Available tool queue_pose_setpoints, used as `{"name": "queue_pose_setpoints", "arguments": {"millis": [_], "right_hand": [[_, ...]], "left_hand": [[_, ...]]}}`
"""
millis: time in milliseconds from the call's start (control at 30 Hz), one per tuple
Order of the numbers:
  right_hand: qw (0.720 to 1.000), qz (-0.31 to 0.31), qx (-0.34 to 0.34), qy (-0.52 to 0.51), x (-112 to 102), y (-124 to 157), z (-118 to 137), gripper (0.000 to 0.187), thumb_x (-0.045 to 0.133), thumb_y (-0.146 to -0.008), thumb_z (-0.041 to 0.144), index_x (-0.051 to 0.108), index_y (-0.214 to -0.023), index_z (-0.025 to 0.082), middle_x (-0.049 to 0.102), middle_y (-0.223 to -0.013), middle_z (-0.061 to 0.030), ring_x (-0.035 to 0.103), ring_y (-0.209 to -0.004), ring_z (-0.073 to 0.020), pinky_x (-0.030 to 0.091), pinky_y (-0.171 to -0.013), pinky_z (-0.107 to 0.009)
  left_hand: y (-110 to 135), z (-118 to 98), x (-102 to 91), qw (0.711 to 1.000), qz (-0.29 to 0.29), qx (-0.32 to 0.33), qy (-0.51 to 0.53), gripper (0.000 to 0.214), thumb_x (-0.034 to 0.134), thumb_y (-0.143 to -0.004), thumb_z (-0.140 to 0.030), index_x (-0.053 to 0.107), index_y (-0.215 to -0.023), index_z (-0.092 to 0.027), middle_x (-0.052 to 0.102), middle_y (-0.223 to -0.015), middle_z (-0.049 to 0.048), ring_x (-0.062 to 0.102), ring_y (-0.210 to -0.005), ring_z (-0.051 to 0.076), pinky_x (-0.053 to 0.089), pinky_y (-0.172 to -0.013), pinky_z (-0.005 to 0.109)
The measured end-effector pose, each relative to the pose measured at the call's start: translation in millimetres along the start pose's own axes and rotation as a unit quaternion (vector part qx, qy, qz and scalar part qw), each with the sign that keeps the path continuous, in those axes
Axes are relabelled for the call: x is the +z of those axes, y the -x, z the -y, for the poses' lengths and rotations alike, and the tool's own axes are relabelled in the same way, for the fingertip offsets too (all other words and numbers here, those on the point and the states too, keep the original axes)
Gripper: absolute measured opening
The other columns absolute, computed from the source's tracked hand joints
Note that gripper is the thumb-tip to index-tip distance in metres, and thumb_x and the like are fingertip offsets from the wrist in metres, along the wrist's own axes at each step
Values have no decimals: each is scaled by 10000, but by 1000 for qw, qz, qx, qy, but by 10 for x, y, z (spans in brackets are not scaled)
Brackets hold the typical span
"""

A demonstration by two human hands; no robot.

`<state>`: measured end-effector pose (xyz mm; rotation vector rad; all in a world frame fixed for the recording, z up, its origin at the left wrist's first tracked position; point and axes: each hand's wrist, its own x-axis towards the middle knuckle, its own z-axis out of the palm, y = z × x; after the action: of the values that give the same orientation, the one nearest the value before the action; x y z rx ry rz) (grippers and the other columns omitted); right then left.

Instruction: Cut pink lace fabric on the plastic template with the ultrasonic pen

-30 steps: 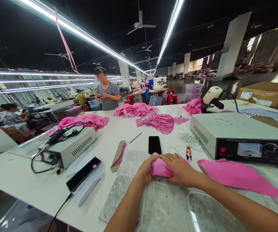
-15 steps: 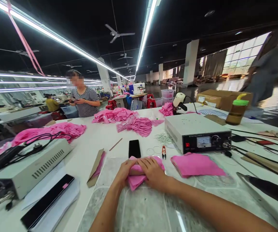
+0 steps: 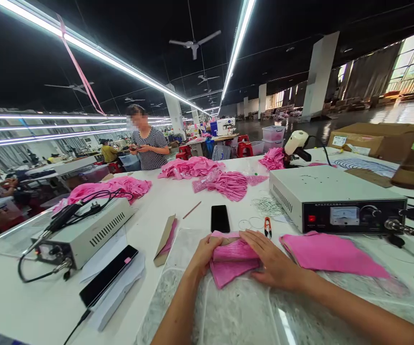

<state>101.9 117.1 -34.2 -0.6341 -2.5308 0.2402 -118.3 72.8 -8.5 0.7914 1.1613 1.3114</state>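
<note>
A folded pink cloth (image 3: 235, 268) with a brown card strip along its upper part lies on the clear plastic sheet in front of me. My left hand (image 3: 204, 254) grips its left end, the thumb on top and the other fingers mostly hidden. On the right side, my right hand (image 3: 270, 256) rests with stretched fingers on the upper edge, its thumb spread apart near the lower edge. Just beyond the cloth lie a black phone (image 3: 220, 219) and orange-handled thread snips (image 3: 268, 227). Another flat pink cloth piece (image 3: 332, 255) is to the right of my right hand.
A grey control box (image 3: 336, 191) stands at right, another (image 3: 88, 235) at left with cables. Pink fabric heaps (image 3: 189, 167) lie at the back. A folded card (image 3: 166, 242) and a second phone (image 3: 109, 275) are at left. A person (image 3: 149, 146) stands beyond the table.
The view has swung left. My right hand has shifted from lying across the pink cloth to its right side, thumb apart, showing more of the pleated cloth. The walking person at right is out of view.
</note>
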Motion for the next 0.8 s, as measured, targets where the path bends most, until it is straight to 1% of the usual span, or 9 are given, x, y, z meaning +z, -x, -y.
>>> {"name": "queue_pose_setpoints", "arguments": {"millis": [133, 200, 333, 433, 533, 633, 733, 800], "right_hand": [[1000, -5, 14, -12, -56, 115, -39, 804, 628, -698, 156, 307, -1435, 145, 399, -1419, -162, 330, -1330, -302, 291, -1108, -504], [1000, -13, 9, -11, -50, 149, -29, 744, 611, -714, 137, 357, -1413, 158, 442, -1378, -156, 367, -1304, -303, 329, -1090, -489], [999, -43, -33, -1, 11, 176, -5, 607, 542, -758, 77, 467, -1346, 204, 546, -1242, -127, 474, -1206, -276, 413, -1032, -447], [997, -48, -58, -5, 48, 174, -1, 547, 505, -755, 41, 533, -1270, 221, 579, -1197, -115, 518, -1149, -261, 446, -996, -435], [996, -39, -74, -14, 45, 162, 14, 479, 483, -756, 24, 583, -1181, 221, 601, -1179, -100, 535, -1125, -247, 439, -1001, -439], [996, -35, -80, -14, 9, 158, 44, 447, 490, -766, 32, 599, -1155, 222, 616, -1163, -89, 545, -1117, -240, 408, -1032, -462], [996, -25, -83, -10, -54, 174, 64, 463, 506, -800, 72, 568, -1229, 234, 595, -1221, -87, 517, -1171, -243, 380, -1061, -470], [997, -24, -79, -1, -111, 200, 61, 500, 518, -817, 107, 524, -1296, 250, 551, -1291, -85, 471, -1230, -255, 356, -1079, -481]], "left_hand": [[-21, 11, -15, 1000, 12, -6, 5, 318, 785, -627, -364, 630, -792, -141, 677, -741, 20, 624, -722, 177, 453, -704, 271], [-26, 15, -18, 1000, 15, -6, 6, 333, 764, -652, -415, 631, -793, -144, 678, -743, 24, 627, -728, 185, 460, -703, 277], [-23, 29, -31, 1000, 18, -1, -3, 347, 683, -724, -486, 649, -814, -153, 685, -768, 36, 624, -743, 202, 469, -694, 289], [-12, 31, -49, 1000, 24, 4, -14, 330, 708, -701, -450, 655, -827, -149, 677, -767, 32, 617, -748, 199, 467, -691, 283], [3, 19, -65, 999, 38, 1, -25, 377, 763, -649, -376, 660, -925, -139, 669, -767, 27, 619, -758, 196, 462, -681, 269], [23, 5, -72, 998, 55, 0, -32, 454, 782, -638, -393, 651, -993, -142, 671, -798, 32, 623, -788, 198, 464, -719, 273], [55, -13, -74, 996, 73, 9, -40, 502, 777, -647, -460, 645, -1019, -150, 674, -863, 48, 621, -825, 201, 467, -767, 283], [85, -32, -81, 994, 92, 14, -55, 541, 802, -628, -435, 637, -1062, -157, 670, -884, 49, 615, -810, 192, 469, -759, 280]]}}
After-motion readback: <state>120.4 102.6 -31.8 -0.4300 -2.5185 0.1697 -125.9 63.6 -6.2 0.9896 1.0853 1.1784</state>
